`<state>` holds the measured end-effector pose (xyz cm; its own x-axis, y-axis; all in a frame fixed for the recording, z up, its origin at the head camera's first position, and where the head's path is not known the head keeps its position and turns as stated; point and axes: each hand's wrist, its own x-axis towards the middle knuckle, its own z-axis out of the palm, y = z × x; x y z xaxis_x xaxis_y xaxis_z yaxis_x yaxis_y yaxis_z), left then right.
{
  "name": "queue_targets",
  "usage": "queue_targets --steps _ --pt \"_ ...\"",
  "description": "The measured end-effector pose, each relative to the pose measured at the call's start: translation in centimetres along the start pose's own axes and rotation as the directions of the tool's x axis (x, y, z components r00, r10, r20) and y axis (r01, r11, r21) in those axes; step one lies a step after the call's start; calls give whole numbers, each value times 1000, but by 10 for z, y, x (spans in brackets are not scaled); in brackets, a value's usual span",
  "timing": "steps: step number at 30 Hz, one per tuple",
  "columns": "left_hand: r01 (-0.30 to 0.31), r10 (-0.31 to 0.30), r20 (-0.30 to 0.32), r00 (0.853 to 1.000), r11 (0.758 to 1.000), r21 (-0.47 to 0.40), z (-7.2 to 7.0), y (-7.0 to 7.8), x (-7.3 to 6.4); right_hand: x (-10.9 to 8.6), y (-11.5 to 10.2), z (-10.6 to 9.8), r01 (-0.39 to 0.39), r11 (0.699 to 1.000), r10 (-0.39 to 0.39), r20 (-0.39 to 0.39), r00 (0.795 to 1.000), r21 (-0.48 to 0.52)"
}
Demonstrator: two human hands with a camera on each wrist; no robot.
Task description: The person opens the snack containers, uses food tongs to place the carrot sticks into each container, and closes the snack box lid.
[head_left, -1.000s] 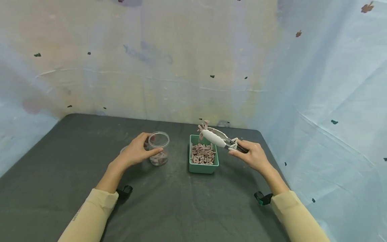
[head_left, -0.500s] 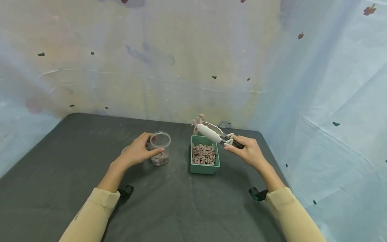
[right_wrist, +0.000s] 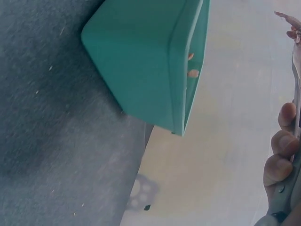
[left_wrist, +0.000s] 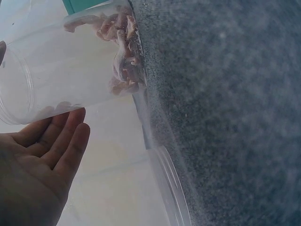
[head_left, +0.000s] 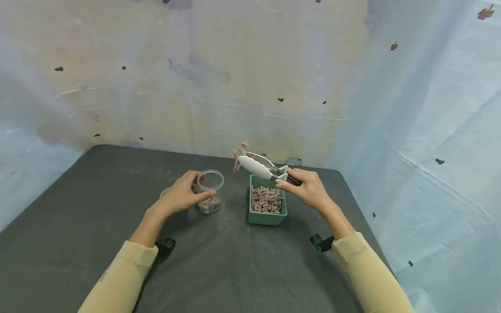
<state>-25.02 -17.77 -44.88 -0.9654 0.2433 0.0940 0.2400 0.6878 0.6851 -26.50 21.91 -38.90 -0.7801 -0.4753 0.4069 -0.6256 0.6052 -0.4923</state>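
My left hand [head_left: 178,195] grips a clear plastic jar [head_left: 213,201], thumb on the near side and fingers round the far side. The jar stands upright and uncapped, with several pale pinkish-brown strips [left_wrist: 123,59] at its bottom. My right hand [head_left: 309,190] holds white-headed tongs [head_left: 255,168] with dark handles. Their tips pinch a small bunch of similar strips [head_left: 239,154] in the air between the jar and a green rectangular box [head_left: 267,219]. More strips [head_left: 266,200] fill the box.
Behind my left hand, a clear round plastic piece [left_wrist: 171,188] rests on the dark tabletop [head_left: 219,261]; most of it is hidden in the head view. A pale plastic sheet [head_left: 235,87] hangs behind the table and along its right side.
My right hand has carried the tongs and their bunch of strips leftward and slightly up, from above the box toward the jar. The left hand still holds the jar in place.
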Motion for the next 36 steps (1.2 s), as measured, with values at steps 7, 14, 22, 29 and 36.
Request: queue_targets --steps 7,14,22,29,36 --pt "9 -9 -1 1000 1000 3 -1 0 -3 10 -11 7 -15 999 16 50 999 -29" --pt "-1 1 1 1000 1000 -8 -2 2 -4 23 -20 9 14 997 -7 87 996 -76" --pt "-18 18 12 1000 1000 -12 -6 10 0 39 -28 12 44 992 -26 144 989 -119" --pt "-7 7 23 1000 1000 1 -7 10 0 48 -37 18 39 984 -1 214 977 -175" --pt "-8 8 24 1000 1000 3 -11 13 0 54 -43 18 38 972 24 255 967 -233"
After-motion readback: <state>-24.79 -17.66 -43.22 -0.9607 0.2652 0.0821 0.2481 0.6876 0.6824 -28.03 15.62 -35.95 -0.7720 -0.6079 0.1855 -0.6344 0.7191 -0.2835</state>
